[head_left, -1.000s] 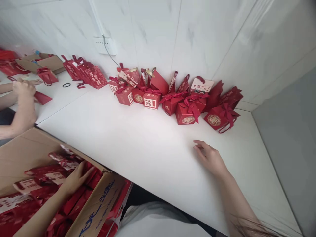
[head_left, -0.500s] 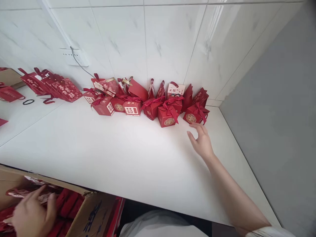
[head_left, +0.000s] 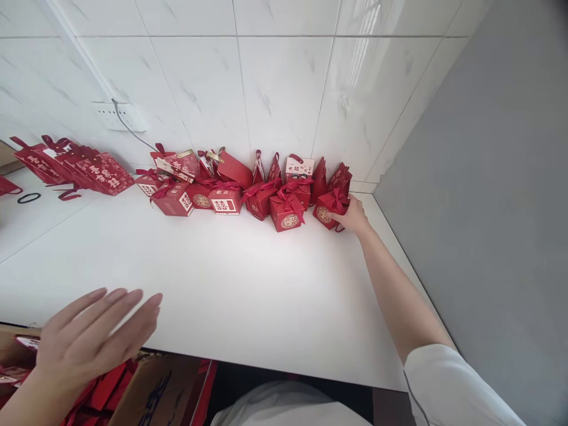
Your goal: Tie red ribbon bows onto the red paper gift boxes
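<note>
My right hand is closed around the side of a red gift box at the right end of a row, thumb in front and fingers behind. A ribbon bow tops this box, and a round gold emblem marks its front. Close by on its left stands another red gift box with a similar bow and emblem. My left hand hangs over the counter's front edge with fingers stretched out, holding nothing. Below it is an open cardboard box filled with red packages, partly hidden by the hand.
The white counter runs along a tiled wall, with a grey panel at the right. Several flat red gift bags lean at the left, near a black ring. A cable hangs from the wall socket.
My right hand has gone from open beside the rightmost gift box to gripping it. My left hand has risen out of the cardboard box, empty. The view has shifted slightly.
</note>
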Tool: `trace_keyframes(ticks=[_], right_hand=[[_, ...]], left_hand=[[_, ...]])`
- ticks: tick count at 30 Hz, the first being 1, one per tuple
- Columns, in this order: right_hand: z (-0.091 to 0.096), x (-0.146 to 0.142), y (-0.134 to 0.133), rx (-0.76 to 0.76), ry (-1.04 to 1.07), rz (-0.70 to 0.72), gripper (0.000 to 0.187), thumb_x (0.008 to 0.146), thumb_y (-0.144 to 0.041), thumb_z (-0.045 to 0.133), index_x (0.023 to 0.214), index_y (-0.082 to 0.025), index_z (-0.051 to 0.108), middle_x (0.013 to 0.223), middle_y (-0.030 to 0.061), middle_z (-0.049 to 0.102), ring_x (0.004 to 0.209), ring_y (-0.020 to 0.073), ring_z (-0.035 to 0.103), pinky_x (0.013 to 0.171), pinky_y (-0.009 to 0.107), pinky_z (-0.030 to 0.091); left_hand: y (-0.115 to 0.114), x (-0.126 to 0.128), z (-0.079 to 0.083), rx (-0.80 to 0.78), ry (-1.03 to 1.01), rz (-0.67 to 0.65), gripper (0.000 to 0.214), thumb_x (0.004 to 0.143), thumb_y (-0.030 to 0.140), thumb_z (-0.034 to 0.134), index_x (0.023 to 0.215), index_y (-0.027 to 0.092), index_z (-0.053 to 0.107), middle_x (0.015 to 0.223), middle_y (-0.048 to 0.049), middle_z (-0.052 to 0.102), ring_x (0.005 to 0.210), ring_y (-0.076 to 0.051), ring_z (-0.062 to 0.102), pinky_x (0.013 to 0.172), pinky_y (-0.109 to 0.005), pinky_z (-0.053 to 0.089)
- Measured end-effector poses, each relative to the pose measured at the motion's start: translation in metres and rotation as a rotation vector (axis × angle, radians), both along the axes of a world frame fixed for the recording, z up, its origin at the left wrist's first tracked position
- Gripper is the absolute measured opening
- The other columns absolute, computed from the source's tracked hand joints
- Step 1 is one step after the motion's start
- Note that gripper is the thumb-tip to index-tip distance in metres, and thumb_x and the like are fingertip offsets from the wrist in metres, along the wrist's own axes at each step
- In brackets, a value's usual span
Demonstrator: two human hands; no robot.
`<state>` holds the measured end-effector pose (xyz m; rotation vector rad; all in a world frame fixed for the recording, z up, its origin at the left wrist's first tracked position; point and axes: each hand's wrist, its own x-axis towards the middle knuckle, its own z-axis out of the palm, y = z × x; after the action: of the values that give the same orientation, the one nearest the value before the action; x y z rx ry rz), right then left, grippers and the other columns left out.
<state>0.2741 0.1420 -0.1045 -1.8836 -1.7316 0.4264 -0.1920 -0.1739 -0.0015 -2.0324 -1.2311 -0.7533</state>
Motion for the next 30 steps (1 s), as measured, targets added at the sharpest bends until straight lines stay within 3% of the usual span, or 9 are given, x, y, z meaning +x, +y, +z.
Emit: trace_keyframes(ticks=[3,8,11,13,16,19,24,27,30], right_hand=[[0.005,-0.012,-0.032,-0.031,-0.087,-0.020,0.104,0.071,-0.060,0.067,0.152,-0.015,0.020,0.149,0.0210,0.038,0.130,0.0374,0.046,0.103,0.051,0.039],[0.040,-0.029,-0.100,-0.199,-0.244,0.110,0.105,0.078,-0.072,0.053,0.156,-0.017,0.011,0.140,0.0223,0.049,0.118,0.0382,0.057,0.090,0.049,0.045],[0.076,-0.024,-0.133,-0.369,-0.222,0.217,0.093,0.085,-0.076,0.037,0.157,-0.023,0.011,0.119,0.0149,0.067,0.103,0.0334,0.066,0.079,0.042,0.049],[0.101,-0.016,-0.148,-0.388,-0.227,0.254,0.082,0.087,-0.076,0.032,0.155,-0.030,0.021,0.119,0.0122,0.068,0.101,0.0331,0.066,0.076,0.041,0.049],[0.132,-0.005,-0.162,-0.312,-0.193,0.277,0.067,0.090,-0.071,0.033,0.148,-0.038,0.033,0.127,0.0077,0.065,0.107,0.0317,0.065,0.079,0.040,0.050],[0.150,-0.003,-0.168,-0.210,-0.115,0.285,0.059,0.093,-0.065,0.034,0.146,-0.039,0.035,0.128,0.0055,0.065,0.113,0.0290,0.062,0.082,0.038,0.051],[0.140,-0.011,-0.160,-0.307,-0.080,0.417,0.049,0.098,-0.050,0.034,0.144,-0.035,0.040,0.124,0.0054,0.067,0.109,0.0248,0.064,0.083,0.034,0.051],[0.124,-0.015,-0.149,-0.360,-0.128,0.468,0.042,0.099,-0.041,0.036,0.137,-0.029,0.051,0.128,0.0076,0.064,0.108,0.0246,0.063,0.083,0.033,0.049],[0.113,-0.017,-0.140,-0.298,-0.140,0.537,0.033,0.098,-0.034,0.038,0.121,-0.026,0.061,0.124,0.0080,0.064,0.106,0.0231,0.063,0.084,0.032,0.047]], left_hand=[[0.016,0.017,0.020,0.206,0.498,-0.268,0.033,0.053,0.024,0.090,0.081,0.034,0.075,0.098,0.0019,0.069,0.077,-0.017,0.065,0.108,-0.040,0.050],[0.043,0.058,0.024,0.220,0.472,-0.315,0.036,0.059,0.017,0.085,0.092,0.026,0.073,0.116,-0.0054,0.065,0.092,-0.020,0.065,0.103,-0.041,0.052],[0.068,0.089,0.013,0.098,0.360,-0.325,0.036,0.069,0.014,0.077,0.104,0.017,0.069,0.115,-0.0113,0.066,0.105,-0.024,0.064,0.096,-0.038,0.054],[0.086,0.107,0.008,-0.010,0.337,-0.373,0.034,0.076,0.012,0.070,0.109,0.017,0.065,0.117,-0.0112,0.067,0.113,-0.024,0.062,0.097,-0.038,0.052],[0.111,0.132,0.011,-0.258,0.284,-0.393,0.025,0.087,0.017,0.060,0.111,0.019,0.064,0.125,-0.0102,0.064,0.119,-0.025,0.058,0.098,-0.039,0.050],[0.137,0.154,0.026,-0.545,0.168,-0.402,0.022,0.095,0.025,0.048,0.109,0.022,0.065,0.127,-0.0081,0.062,0.114,-0.023,0.060,0.094,-0.039,0.049],[0.178,0.185,0.041,-0.946,-0.145,-0.419,0.029,0.097,0.034,0.042,0.113,0.027,0.065,0.121,-0.0030,0.064,0.105,-0.019,0.063,0.087,-0.033,0.051],[0.195,0.196,0.025,-1.080,-0.318,-0.416,0.029,0.095,0.037,0.045,0.114,0.026,0.064,0.114,-0.0032,0.066,0.100,-0.019,0.064,0.084,-0.032,0.053],[0.205,0.202,-0.002,-1.069,-0.398,-0.440,0.029,0.093,0.035,0.047,0.112,0.025,0.066,0.118,-0.0044,0.063,0.107,-0.019,0.061,0.094,-0.034,0.051]])
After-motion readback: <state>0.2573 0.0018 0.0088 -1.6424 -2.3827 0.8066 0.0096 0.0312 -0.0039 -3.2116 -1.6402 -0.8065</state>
